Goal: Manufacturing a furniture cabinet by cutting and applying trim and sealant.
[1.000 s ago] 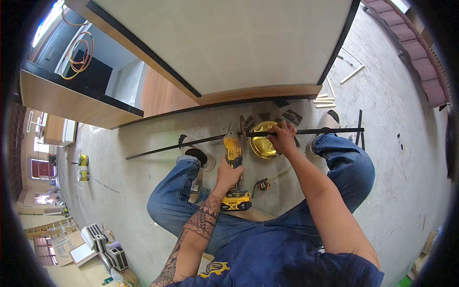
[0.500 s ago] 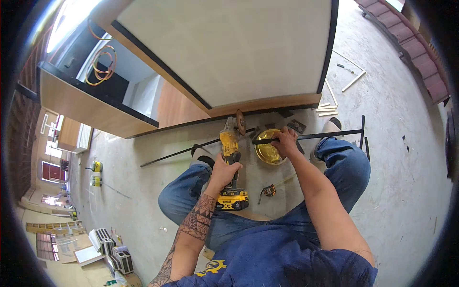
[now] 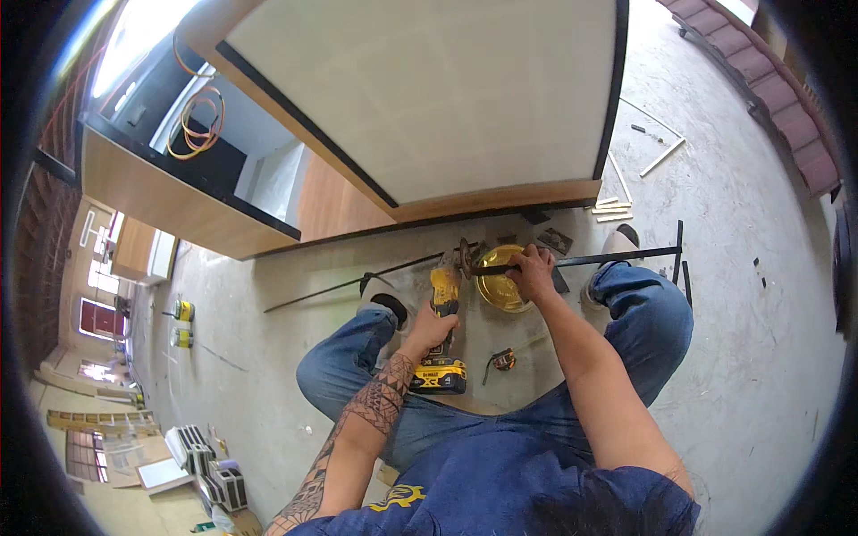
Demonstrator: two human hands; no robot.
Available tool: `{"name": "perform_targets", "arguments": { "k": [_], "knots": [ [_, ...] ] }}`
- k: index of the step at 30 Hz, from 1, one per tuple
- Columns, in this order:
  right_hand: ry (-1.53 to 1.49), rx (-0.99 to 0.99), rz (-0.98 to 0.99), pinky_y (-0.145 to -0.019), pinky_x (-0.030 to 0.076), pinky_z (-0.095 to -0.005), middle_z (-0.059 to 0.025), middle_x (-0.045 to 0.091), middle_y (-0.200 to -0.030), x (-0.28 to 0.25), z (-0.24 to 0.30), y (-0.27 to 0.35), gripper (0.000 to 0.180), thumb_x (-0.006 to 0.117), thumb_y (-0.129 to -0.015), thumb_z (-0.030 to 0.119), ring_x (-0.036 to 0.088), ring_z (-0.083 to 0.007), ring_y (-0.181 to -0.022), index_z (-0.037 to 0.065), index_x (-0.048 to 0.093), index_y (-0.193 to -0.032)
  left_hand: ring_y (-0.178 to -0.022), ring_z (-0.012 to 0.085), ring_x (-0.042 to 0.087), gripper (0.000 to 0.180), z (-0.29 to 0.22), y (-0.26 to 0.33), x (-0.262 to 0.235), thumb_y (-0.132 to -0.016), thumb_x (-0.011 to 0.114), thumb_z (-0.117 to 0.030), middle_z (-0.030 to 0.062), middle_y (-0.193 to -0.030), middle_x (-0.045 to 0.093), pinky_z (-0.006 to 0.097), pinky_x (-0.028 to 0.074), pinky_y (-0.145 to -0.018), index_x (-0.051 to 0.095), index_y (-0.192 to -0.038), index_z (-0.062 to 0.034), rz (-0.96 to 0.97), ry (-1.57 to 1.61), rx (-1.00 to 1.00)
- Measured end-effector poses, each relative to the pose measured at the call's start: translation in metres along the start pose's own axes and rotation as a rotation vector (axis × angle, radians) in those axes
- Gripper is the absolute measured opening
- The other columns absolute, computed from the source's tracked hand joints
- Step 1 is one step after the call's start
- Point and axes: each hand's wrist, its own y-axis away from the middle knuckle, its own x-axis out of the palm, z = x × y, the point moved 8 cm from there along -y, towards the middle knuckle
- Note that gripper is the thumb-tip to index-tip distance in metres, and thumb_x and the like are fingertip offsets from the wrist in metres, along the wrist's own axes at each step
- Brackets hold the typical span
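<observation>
My left hand [image 3: 431, 332] is wrapped around the body of a yellow and black cordless angle grinder [image 3: 444, 288], its battery toward my lap. The grinder's disc [image 3: 466, 256] is at the left end of a black metal strip [image 3: 581, 260]; whether they touch I cannot tell. My right hand [image 3: 534, 273] presses the strip down on a round gold tin [image 3: 502, 295], fingers closed over it. To the right, the strip runs over my foot to a black crosspiece [image 3: 679, 238]. A tape measure [image 3: 504, 360] lies on the floor between my legs.
A large wood-edged cabinet [image 3: 429, 107] with a white panel stands just ahead. Another thin black strip [image 3: 349, 288] lies left of the grinder. Pale strips [image 3: 613, 213] and dark scraps [image 3: 556, 239] lie near the cabinet. Yellow tools [image 3: 183, 311] stand farther left.
The grinder in my left hand has shifted right, bringing its disc to the strip's left end. My right hand stays on the strip over the tin.
</observation>
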Motion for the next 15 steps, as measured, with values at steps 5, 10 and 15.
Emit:
{"name": "perform_targets", "arguments": {
  "k": [5,10,15],
  "knots": [
    [0.012,0.012,-0.064,-0.109,0.031,-0.0546,-0.0072,0.060,-0.119,-0.004,-0.005,0.001,0.030,0.088,-0.076,0.027,0.050,-0.0365,-0.122,0.022,0.079,-0.104,-0.067,0.0234,0.070,0.058,-0.015,0.010,-0.002,-0.074,0.079,-0.024,0.0123,-0.089,0.071,0.038,0.057,-0.064,0.056,-0.121,0.0016,-0.098,-0.076,0.059],
    [0.025,0.021,0.096,-0.113,0.029,-0.0548,-0.0080,0.056,-0.125,0.002,0.005,-0.001,0.036,0.085,-0.082,0.029,0.047,-0.0368,-0.125,0.021,0.078,-0.117,-0.087,0.0288,0.073,0.062,-0.007,0.004,-0.012,-0.075,0.079,-0.028,0.0168,-0.101,0.073,0.040,0.057,-0.080,0.056,-0.123,0.0024,-0.153,-0.163,0.095],
    [0.010,0.021,0.080,-0.113,0.028,-0.0543,-0.0086,0.056,-0.124,0.000,-0.003,0.000,0.036,0.085,-0.081,0.028,0.047,-0.0370,-0.125,0.021,0.078,-0.115,-0.102,0.0337,0.072,0.064,-0.004,-0.001,-0.006,-0.076,0.078,-0.032,0.0203,-0.109,0.072,0.042,0.055,-0.091,0.056,-0.124,0.0030,-0.129,-0.157,0.091]
  ]
}}
